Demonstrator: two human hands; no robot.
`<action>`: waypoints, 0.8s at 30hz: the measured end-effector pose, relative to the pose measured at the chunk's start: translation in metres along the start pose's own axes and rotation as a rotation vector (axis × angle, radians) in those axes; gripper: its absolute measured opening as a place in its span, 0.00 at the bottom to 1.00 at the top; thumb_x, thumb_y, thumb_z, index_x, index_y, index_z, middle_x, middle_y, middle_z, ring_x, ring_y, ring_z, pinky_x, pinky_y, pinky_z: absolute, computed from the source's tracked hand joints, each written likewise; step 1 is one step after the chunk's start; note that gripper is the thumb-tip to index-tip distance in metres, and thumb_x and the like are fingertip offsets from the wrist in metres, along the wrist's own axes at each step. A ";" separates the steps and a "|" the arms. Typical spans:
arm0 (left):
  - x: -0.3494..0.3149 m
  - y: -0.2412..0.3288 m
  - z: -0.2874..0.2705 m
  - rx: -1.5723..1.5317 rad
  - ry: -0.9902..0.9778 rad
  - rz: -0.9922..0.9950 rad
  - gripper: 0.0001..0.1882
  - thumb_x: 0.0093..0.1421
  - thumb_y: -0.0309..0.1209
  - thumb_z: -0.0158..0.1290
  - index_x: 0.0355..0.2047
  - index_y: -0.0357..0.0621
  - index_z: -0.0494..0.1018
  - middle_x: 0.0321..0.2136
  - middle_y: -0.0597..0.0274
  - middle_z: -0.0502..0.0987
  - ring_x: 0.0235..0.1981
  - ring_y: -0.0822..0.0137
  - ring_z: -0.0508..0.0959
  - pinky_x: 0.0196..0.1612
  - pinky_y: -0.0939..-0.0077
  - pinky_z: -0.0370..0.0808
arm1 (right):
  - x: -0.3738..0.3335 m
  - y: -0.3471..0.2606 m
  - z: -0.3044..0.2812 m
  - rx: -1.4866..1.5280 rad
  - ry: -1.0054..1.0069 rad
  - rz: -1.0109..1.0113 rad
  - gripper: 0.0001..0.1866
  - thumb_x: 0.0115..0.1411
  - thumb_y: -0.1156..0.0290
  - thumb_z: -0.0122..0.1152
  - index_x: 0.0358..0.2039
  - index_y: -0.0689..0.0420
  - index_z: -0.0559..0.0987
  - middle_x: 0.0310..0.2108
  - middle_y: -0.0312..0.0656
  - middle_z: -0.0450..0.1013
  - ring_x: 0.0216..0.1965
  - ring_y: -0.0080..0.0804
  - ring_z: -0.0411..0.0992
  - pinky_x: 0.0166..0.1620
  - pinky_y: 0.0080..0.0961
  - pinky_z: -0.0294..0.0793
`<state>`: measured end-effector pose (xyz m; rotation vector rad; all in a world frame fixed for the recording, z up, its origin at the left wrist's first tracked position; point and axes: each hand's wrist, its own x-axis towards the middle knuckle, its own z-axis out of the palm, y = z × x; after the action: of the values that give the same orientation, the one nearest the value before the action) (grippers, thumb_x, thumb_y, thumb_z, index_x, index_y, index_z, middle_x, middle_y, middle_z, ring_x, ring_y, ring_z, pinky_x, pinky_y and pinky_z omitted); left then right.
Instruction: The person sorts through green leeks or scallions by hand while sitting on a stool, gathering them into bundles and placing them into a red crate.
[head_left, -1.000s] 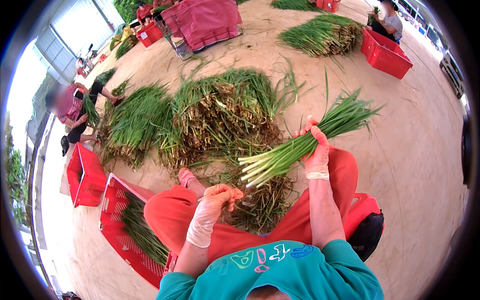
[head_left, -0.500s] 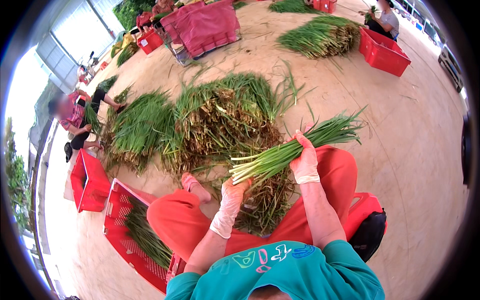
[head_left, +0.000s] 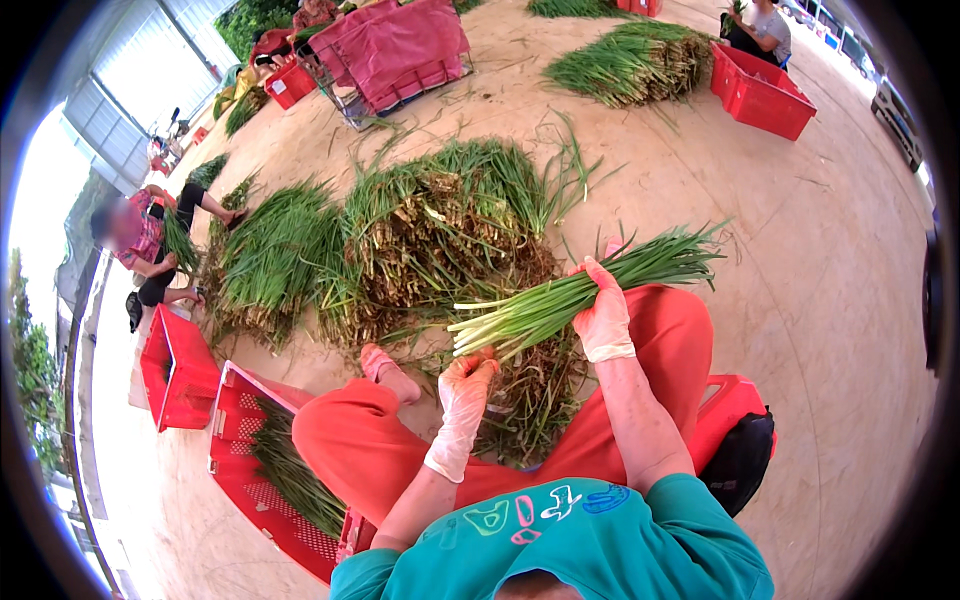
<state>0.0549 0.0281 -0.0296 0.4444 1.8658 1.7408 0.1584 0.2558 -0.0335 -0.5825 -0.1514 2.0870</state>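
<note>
Floor: a wide, smooth, pale tan floor (head_left: 810, 320), crossed by thin darker lines, spread through the space.
Wall: white ribbed panels (head_left: 150, 75) stood at the upper left, with 1 slanting dark bar (head_left: 188, 38) across them.
Greenery: leafy trees (head_left: 255, 25) showed beside the panels and along the left edge.
Cart: 1 wire-framed cart (head_left: 343, 95), draped in dark pink cloth (head_left: 405, 60), stood near the top.
Light: daylight was strongest at the left.

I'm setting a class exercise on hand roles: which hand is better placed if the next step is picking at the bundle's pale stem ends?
Probably the left hand: it is close to the pale stem ends, while the right hand has its grip around the green bundle, farther toward the leaves.
</note>
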 end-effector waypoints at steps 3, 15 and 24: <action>-0.002 0.010 0.007 0.217 -0.047 0.038 0.09 0.58 0.24 0.62 0.40 0.36 0.82 0.31 0.62 0.82 0.30 0.74 0.77 0.38 0.80 0.74 | 0.000 0.001 -0.001 0.005 -0.007 0.024 0.04 0.65 0.74 0.61 0.35 0.61 0.76 0.29 0.40 0.74 0.34 0.34 0.74 0.43 0.32 0.77; -0.002 0.020 0.028 -0.029 -0.203 0.011 0.07 0.58 0.19 0.62 0.37 0.39 0.83 0.30 0.69 0.82 0.29 0.77 0.76 0.35 0.82 0.73 | -0.009 0.009 0.007 -0.005 0.020 0.002 0.05 0.63 0.77 0.63 0.39 0.62 0.77 0.33 0.40 0.75 0.34 0.31 0.75 0.45 0.29 0.80; 0.005 0.028 0.005 -0.021 -0.250 -0.265 0.04 0.63 0.23 0.57 0.37 0.35 0.79 0.27 0.63 0.80 0.21 0.77 0.75 0.23 0.83 0.71 | -0.007 0.000 0.006 0.012 -0.094 0.038 0.09 0.64 0.77 0.61 0.44 0.60 0.76 0.33 0.39 0.74 0.35 0.35 0.76 0.46 0.40 0.80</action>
<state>0.0507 0.0379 -0.0027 0.3689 1.6458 1.4568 0.1583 0.2504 -0.0255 -0.4839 -0.1834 2.1515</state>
